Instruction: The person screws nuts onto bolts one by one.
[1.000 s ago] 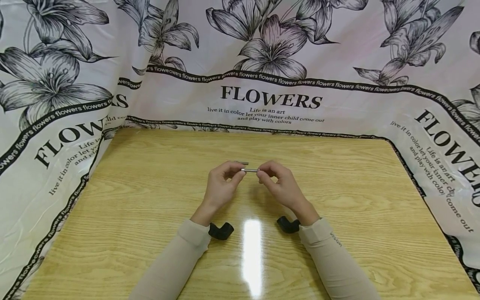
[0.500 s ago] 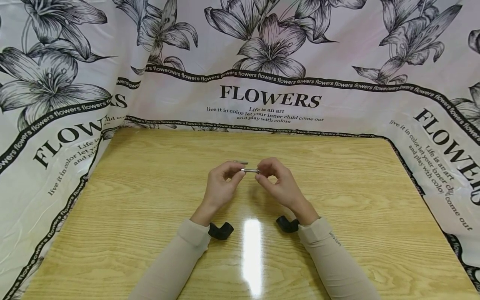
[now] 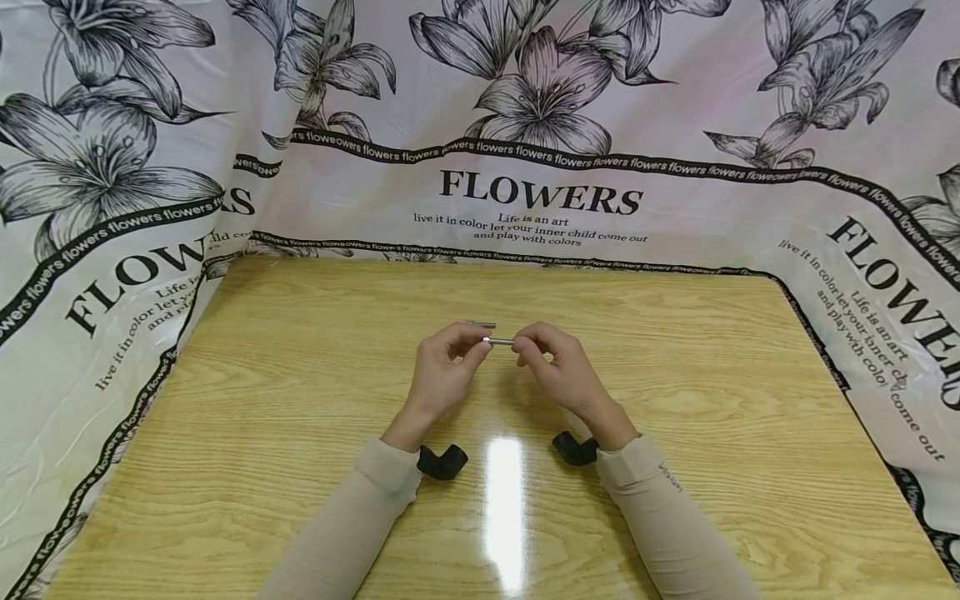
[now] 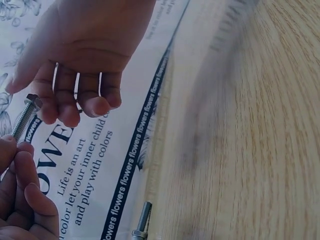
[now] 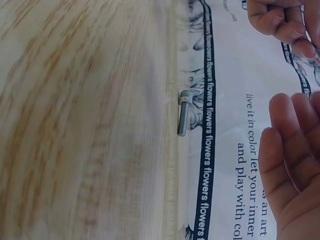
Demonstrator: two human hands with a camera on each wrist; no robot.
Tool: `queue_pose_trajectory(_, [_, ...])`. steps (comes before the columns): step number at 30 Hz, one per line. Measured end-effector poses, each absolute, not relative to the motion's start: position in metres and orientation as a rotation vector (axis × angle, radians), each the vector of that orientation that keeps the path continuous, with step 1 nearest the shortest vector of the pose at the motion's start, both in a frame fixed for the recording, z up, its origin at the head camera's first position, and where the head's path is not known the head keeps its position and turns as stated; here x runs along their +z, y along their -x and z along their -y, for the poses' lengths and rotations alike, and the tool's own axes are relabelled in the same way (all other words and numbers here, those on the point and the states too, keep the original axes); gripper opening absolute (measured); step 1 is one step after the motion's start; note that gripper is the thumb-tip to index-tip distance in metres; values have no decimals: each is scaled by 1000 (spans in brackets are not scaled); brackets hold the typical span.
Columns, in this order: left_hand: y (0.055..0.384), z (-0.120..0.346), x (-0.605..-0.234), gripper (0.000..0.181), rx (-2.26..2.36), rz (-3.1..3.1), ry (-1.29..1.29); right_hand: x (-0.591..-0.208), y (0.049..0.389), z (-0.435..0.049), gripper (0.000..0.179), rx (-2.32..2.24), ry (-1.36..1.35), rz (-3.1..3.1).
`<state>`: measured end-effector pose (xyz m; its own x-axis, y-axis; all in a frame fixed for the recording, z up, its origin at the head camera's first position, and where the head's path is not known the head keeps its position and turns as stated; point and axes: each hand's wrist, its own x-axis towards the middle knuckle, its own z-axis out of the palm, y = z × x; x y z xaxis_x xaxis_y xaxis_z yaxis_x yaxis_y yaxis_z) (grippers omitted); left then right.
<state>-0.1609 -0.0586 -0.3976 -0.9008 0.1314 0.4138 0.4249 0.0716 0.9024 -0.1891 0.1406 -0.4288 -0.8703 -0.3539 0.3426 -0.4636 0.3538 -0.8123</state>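
Observation:
Between the two hands, above the table, a metal bolt is held lengthwise. My left hand pinches its head end between thumb and index finger. The fingers of my right hand pinch the other end and cover its tip. In the left wrist view the hexagonal head and threaded shank of this bolt show between the hands. A second bolt lies on the table beyond the left fingertips, with what looks like a nut close under its head.
A wood-grain table lies under both hands, with a bright reflection in front. White flower-printed cloth stands along the back and sides. A black curved piece sits at the left wrist and another at the right wrist.
The right fingers loosened and spread at the bolt's end half a second ago, and now pinch it again. The left hand and the second bolt stayed where they were.

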Motion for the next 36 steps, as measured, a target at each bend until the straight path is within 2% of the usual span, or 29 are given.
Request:
queue_pose_trajectory(2, [161,59,-396,12,-1913,2126,560,-428,189,-141,15,1565,-761,2490])
queue_pose_trajectory(7, [161,59,-395,12,-1905,2138,545,-419,185,-138,33,1581,-830,2440])
queue_pose_trajectory(13, [162,59,-395,12,-1911,2135,540,-398,176,-132,20,1532,-912,2371])
queue_pose_trajectory(22, [163,59,-394,11,-1927,2135,540,-424,190,-138,5,1503,-787,2470])
queue_pose_trajectory(29, [163,60,-392,12,-1920,2137,569,-422,191,-139,15,1474,-764,2469])
queue_pose_trajectory(33, [163,60,-392,12,-1920,2136,570,-417,188,-138,6,1512,-760,2461])
queue_pose_trajectory(34, [163,60,-392,12,-1924,2135,570,-411,185,-137,8,1531,-756,2463])
queue_pose_trajectory(36, [164,60,-392,12,-1931,2138,567,-402,180,-135,22,1572,-770,2453])
